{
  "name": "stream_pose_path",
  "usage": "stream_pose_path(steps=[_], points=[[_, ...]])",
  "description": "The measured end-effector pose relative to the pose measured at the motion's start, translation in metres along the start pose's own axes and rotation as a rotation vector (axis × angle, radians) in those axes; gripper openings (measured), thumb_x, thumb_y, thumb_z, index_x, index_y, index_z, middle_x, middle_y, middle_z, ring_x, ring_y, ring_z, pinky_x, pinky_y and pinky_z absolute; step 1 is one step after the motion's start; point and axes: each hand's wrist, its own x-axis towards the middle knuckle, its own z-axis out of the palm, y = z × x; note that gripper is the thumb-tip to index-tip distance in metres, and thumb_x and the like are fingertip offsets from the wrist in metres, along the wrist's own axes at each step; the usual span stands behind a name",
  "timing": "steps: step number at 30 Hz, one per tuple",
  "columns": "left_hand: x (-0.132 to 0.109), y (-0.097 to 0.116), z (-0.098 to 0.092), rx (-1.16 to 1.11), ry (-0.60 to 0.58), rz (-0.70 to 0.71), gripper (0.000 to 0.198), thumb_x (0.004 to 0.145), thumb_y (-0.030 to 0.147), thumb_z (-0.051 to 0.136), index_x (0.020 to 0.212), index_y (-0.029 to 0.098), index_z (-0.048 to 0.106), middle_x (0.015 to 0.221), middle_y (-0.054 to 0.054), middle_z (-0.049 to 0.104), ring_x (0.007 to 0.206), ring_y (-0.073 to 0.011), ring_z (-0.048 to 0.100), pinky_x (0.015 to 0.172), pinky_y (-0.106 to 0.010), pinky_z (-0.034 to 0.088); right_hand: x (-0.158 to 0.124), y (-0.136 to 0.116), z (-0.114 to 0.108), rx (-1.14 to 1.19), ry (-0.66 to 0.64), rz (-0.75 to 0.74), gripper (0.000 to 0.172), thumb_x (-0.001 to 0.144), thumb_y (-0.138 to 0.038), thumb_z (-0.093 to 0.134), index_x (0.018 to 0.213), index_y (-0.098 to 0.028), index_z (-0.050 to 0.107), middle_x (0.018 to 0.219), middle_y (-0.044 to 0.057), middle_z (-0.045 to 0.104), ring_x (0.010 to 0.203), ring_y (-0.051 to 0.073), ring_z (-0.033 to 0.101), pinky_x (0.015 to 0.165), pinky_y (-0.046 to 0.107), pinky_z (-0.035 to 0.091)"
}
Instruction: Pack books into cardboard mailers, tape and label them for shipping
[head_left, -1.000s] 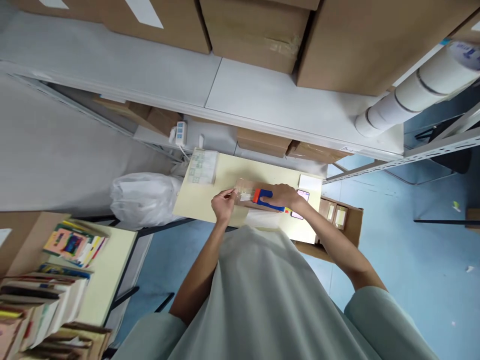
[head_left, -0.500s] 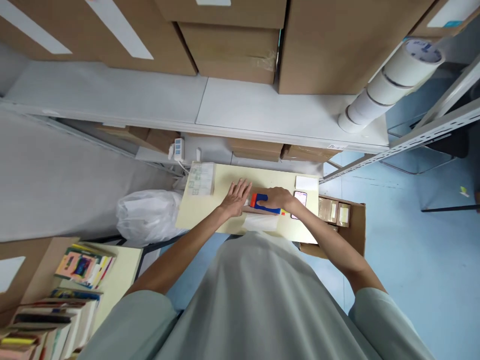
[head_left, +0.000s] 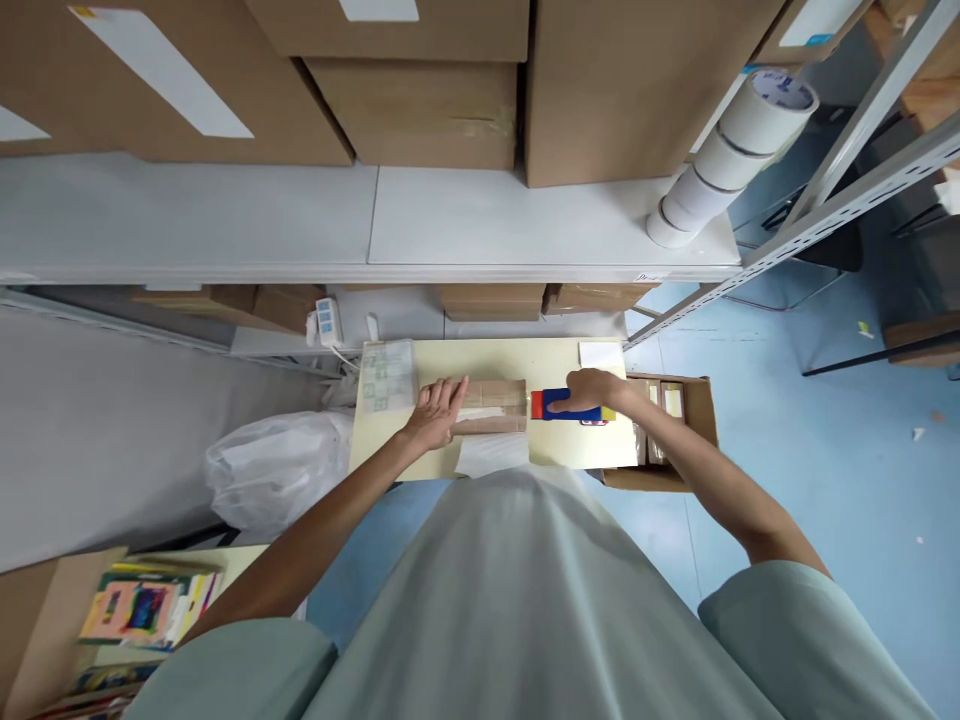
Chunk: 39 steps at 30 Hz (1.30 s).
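Observation:
A flat brown cardboard packet (head_left: 504,396) with a white strip lies across the cream table in front of me. My left hand (head_left: 435,412) lies on the packet's left end, fingers stretched out over it. In my right hand (head_left: 590,390) is a blue tape dispenser (head_left: 553,396) with a red front end. The dispenser is just past the packet's right end, its front facing the packet. A white sheet (head_left: 491,455) lies at the near table edge, just below the packet. A phone beneath the dispenser is almost wholly hidden.
A printed translucent packet (head_left: 388,376) lies on the table's left end, a white paper (head_left: 601,353) at its right. An open carton (head_left: 699,415) with small boxes stands at the right. Ahead, a shelf (head_left: 540,222) bears cartons and stacked tape rolls (head_left: 724,160). A white plastic bag (head_left: 274,470) sits left.
My right hand has moved right with the tape dispenser, from over the packet to beyond its right end, covering the phone. My left hand has shifted left along the packet. The view has also shifted.

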Motion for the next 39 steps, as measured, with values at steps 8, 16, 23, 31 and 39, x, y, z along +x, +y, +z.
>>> stream_pose_path(steps=[8,16,23,31,39], points=[[-0.014,-0.002,0.0,0.075,0.019,0.016,0.116,0.078,0.019,0.067,0.177,0.004,0.008,0.166,-0.034,0.037,0.155,-0.0476,0.034,0.123,-0.057,0.029,-0.012,0.026,-0.012,0.174,-0.197,-0.041,0.074,0.078,-0.089,0.074,0.086,-0.015,0.077,0.074,0.011,0.076,0.066,0.024,0.072,0.067,0.034,0.053],[-0.011,-0.002,-0.001,0.094,0.023,0.038,0.115,0.077,0.014,0.069,0.176,0.004,0.012,0.167,-0.035,0.036,0.154,-0.0473,0.036,0.119,-0.054,0.032,-0.006,0.037,-0.009,0.096,-0.153,-0.017,0.071,0.081,-0.085,0.075,0.091,-0.015,0.08,0.085,0.013,0.08,0.075,0.027,0.074,0.068,0.034,0.051],[-0.005,-0.005,0.008,0.063,0.044,0.027,0.118,0.077,0.018,0.072,0.177,0.007,0.009,0.167,-0.035,0.036,0.154,-0.0484,0.035,0.12,-0.056,0.029,0.01,-0.002,0.023,-0.128,-0.017,0.15,0.065,0.096,-0.073,0.07,0.107,-0.01,0.081,0.104,0.021,0.083,0.09,0.032,0.08,0.073,0.033,0.056],[-0.002,-0.005,0.008,0.039,0.049,0.012,0.116,0.077,0.017,0.072,0.176,0.006,0.012,0.168,-0.036,0.034,0.156,-0.0495,0.034,0.121,-0.057,0.03,0.014,-0.034,0.052,-0.266,0.202,0.153,0.049,0.106,-0.052,0.063,0.127,-0.01,0.077,0.126,0.024,0.079,0.116,0.037,0.078,0.091,0.039,0.059],[-0.016,-0.01,0.01,-0.099,0.009,0.036,0.143,0.064,0.018,0.088,0.178,0.015,0.001,0.18,-0.033,0.017,0.169,-0.0512,0.013,0.132,-0.065,0.014,0.023,-0.033,0.096,-0.204,0.387,0.305,0.044,0.113,-0.047,0.052,0.122,-0.011,0.075,0.113,0.023,0.082,0.103,0.031,0.081,0.078,0.033,0.057]])
